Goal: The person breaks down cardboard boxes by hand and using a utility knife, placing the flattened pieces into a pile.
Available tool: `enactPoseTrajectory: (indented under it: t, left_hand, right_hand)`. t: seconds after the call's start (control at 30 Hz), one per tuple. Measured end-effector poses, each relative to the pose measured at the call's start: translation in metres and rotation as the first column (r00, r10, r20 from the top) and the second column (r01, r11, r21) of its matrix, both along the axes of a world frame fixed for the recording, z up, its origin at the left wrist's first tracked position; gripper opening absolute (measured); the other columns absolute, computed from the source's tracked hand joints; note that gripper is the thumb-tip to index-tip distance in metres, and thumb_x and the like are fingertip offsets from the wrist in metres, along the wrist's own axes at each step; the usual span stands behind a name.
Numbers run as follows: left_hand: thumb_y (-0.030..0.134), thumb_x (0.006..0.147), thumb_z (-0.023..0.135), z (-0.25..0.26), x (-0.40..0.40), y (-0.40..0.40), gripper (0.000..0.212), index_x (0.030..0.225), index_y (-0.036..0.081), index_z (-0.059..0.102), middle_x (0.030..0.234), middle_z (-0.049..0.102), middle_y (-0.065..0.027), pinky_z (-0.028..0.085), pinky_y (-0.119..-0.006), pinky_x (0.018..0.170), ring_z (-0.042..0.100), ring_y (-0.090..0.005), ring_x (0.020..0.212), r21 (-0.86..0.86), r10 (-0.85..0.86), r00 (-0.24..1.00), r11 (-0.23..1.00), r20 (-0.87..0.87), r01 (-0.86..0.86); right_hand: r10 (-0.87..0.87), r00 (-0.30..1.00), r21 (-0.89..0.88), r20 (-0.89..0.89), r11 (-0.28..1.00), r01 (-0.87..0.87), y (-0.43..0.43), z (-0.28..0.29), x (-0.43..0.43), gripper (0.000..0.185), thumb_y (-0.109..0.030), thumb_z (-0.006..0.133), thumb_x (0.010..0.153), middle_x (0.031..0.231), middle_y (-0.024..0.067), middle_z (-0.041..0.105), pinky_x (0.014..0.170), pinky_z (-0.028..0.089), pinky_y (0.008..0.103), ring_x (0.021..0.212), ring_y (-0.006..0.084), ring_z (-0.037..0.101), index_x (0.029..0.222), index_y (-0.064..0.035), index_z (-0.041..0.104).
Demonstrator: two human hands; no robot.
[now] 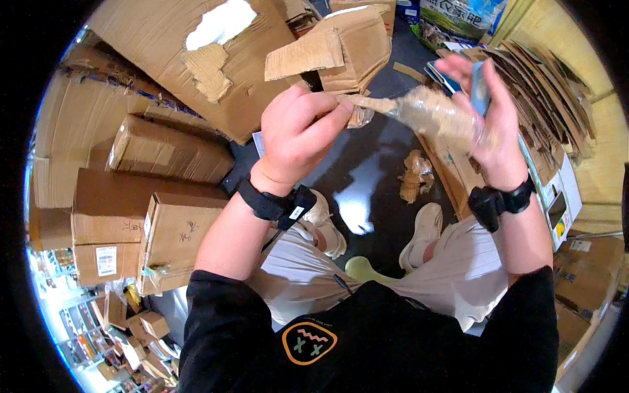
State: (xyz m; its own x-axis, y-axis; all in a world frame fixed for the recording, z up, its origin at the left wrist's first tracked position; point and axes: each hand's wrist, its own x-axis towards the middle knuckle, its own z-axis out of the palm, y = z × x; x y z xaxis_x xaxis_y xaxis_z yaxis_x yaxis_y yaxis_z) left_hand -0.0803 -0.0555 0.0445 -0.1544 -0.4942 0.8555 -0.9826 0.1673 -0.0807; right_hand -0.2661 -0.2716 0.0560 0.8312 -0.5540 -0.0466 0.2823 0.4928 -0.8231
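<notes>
My left hand [304,127] is closed in a fist, pinching one end of a strip of clear packing tape [432,115] between thumb and forefinger. Torn brown cardboard paper clings to the tape, which is blurred and stretches across to the right. Its far end touches the palm side of my right hand [496,123]. Between the thumb and fingers of that hand sits a flat light-blue object [480,91], too blurred to name exactly. Below the tape, a crumpled wad of tape and torn cardboard [416,177] lies on the dark floor.
A large cardboard sheet [245,64] with a torn patch and an opened carton [363,49] lie ahead. Closed cartons [177,231] stand at left. Flattened cardboard [545,93] is stacked at right, near a printed bag [457,22]. A pale-green stool [361,269] is between my legs.
</notes>
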Motion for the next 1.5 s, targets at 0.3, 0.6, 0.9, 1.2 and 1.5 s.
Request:
enactPoseTrajectory:
  t: [0.3,0.6,0.9,1.2,1.5]
  left_hand:
    - [0.003,0.064,0.072,-0.001,-0.011,-0.005,0.026,0.089,0.008,0.068,0.081,0.058,-0.0032,0.042,-0.031,0.052,0.053,-0.0201,0.063,0.085,-0.083,0.996,0.993,0.034,0.079]
    - [0.006,0.064,0.069,-0.004,-0.022,-0.014,0.024,0.088,0.007,0.068,0.083,0.059,-0.0032,0.046,-0.033,0.059,0.055,-0.0221,0.072,0.28,-0.122,0.987,0.949,-0.1,0.146]
    - [0.007,0.062,0.067,-0.02,-0.049,-0.024,0.019,0.081,0.006,0.068,0.084,0.063,-0.0031,0.049,-0.034,0.066,0.057,-0.0242,0.077,0.504,-0.414,0.84,0.673,-0.35,0.541]
    - [0.008,0.073,0.078,-0.017,-0.018,-0.013,0.016,0.085,0.003,0.068,0.086,0.065,-0.0061,0.047,-0.031,0.078,0.059,-0.0221,0.086,0.367,-0.262,0.609,0.602,-0.749,0.71]
    - [0.012,0.091,0.067,-0.025,0.0,0.004,0.022,0.11,0.004,0.06,0.105,0.065,-0.0045,0.05,-0.029,0.085,0.061,-0.0124,0.093,-0.377,-0.213,-0.345,0.76,-0.914,0.529]
  right_hand:
    - [-0.135,0.979,-0.921,-0.152,0.378,-0.091,0.035,0.007,-0.009,0.041,-0.032,0.079,0.078,0.095,0.007,0.069,0.08,0.05,0.0294,0.088,0.0173,0.065,0.102,-0.0008,0.067]
    - [-0.207,0.962,-0.984,-0.176,0.02,-0.176,0.025,0.004,-0.005,0.019,-0.006,0.067,0.078,0.086,0.0133,0.062,0.068,0.049,0.0341,0.077,0.0303,0.062,0.097,-0.0031,0.063]
    - [-0.424,0.889,-0.898,0.172,-0.439,-0.036,0.021,0.013,0.026,0.026,-0.019,0.074,0.077,0.092,0.0082,0.065,0.068,0.051,0.0384,0.083,0.0319,0.063,0.1,-0.0116,0.065]
    - [-0.319,0.799,-0.847,-0.509,0.019,-0.532,-0.057,-0.072,0.032,0.051,-0.02,0.076,0.078,0.1,0.0154,0.067,0.066,0.052,0.0348,0.078,0.0248,0.064,0.126,-0.0081,0.06]
    - [0.112,0.746,-0.657,-0.657,0.402,-0.639,-0.097,-0.151,0.013,0.056,-0.03,0.071,0.084,0.118,0.0179,0.063,0.085,0.05,0.0356,0.101,0.0263,0.063,0.129,-0.0033,0.053]
